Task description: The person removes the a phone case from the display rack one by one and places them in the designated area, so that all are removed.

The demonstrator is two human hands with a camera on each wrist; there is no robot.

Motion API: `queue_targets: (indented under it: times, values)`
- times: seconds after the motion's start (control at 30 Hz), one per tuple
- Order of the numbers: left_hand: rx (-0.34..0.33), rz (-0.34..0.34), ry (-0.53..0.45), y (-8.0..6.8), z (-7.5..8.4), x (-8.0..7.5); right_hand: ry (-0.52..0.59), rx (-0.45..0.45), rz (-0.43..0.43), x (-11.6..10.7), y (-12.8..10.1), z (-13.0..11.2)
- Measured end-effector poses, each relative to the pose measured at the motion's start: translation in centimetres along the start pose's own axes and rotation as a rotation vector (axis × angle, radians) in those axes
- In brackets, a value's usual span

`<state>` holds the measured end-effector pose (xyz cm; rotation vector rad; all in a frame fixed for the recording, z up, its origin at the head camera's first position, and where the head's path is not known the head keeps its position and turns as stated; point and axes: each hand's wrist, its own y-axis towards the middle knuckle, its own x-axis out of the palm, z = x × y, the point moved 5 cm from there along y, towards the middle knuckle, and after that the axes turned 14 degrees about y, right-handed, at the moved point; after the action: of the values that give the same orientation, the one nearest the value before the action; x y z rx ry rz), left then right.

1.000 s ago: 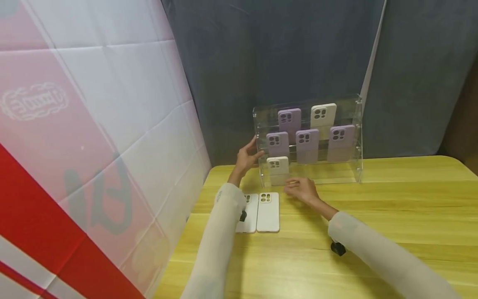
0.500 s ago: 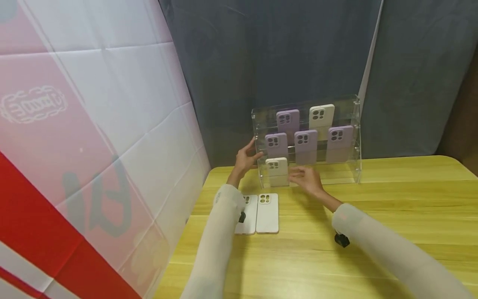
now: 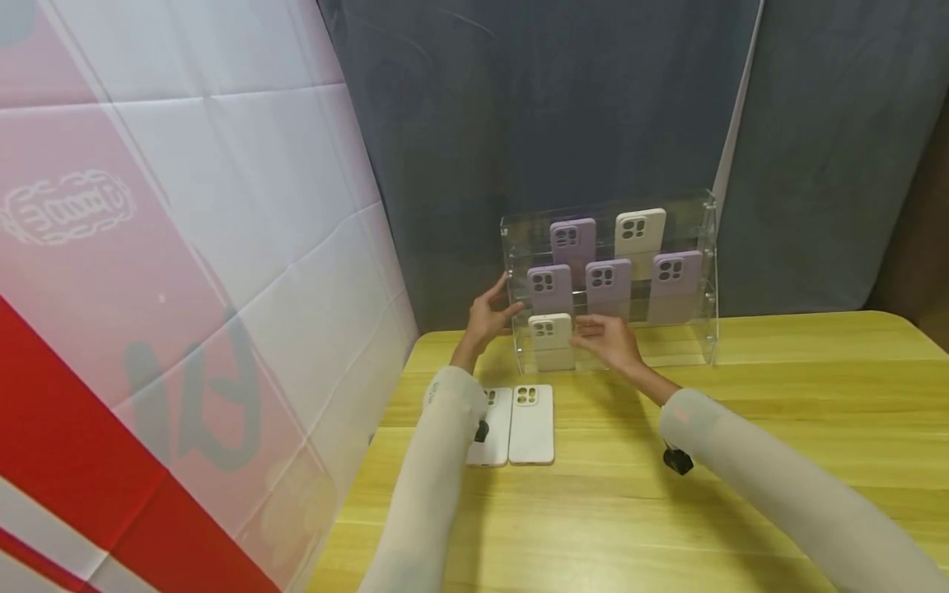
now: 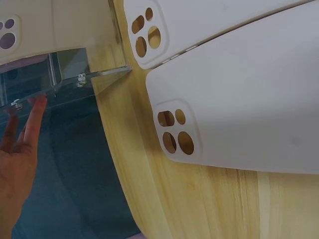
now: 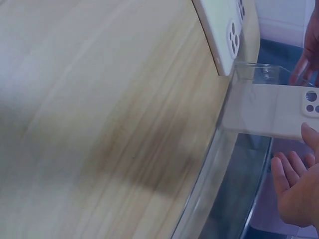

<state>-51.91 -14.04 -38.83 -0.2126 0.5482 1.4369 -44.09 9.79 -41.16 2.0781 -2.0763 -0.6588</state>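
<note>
A clear acrylic display stand (image 3: 528, 239) holds upright phone cases on its tiers. My left hand (image 3: 484, 319) steadies the stand's left side; in the left wrist view its straight fingers (image 4: 36, 119) reach the panel's edge. On the lowest tier, at the left, stands a white phone case (image 3: 552, 342). Beside that case's right edge is my right hand (image 3: 610, 339). Seen from the right wrist, the thumb (image 5: 310, 135) is at the case's edge while the loosely bent fingers (image 5: 285, 172) are below it. Two white phone cases, right (image 3: 532, 428) and left (image 3: 498, 436), lie flat before the stand.
Lilac phone cases (image 3: 608, 292) fill the middle tier; above them stand another lilac case (image 3: 578, 243) and a white case (image 3: 640, 239). The wooden table (image 3: 786, 395) extends right. A dark curtain (image 3: 608, 99) hangs behind, a printed cloth (image 3: 282, 206) at left.
My right hand has moved up along the right edge of the lowest-tier white phone case, from near its bottom corner. My left hand has stayed at the stand's side.
</note>
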Motion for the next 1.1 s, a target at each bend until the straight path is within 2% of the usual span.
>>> queue_targets:
  times: [0.33, 0.63, 0.93, 1.1]
  values:
    - [0.017, -0.034, -0.014, 0.2, 0.2, -0.4, -0.034, -0.047, 0.014, 0.2, 1.5, -1.0]
    - [-0.008, -0.06, -0.027, 0.3, -0.5, 0.0, -0.008, -0.066, 0.006, 0.6, 1.4, -2.0]
    - [-0.001, -0.063, -0.012, 0.1, -0.3, 0.2, -0.06, -0.075, 0.018, 0.6, 1.6, -2.7]
    - [-0.006, -0.061, -0.017, -0.2, -0.2, 0.0, -0.047, -0.071, 0.001, 0.5, 1.6, -2.8]
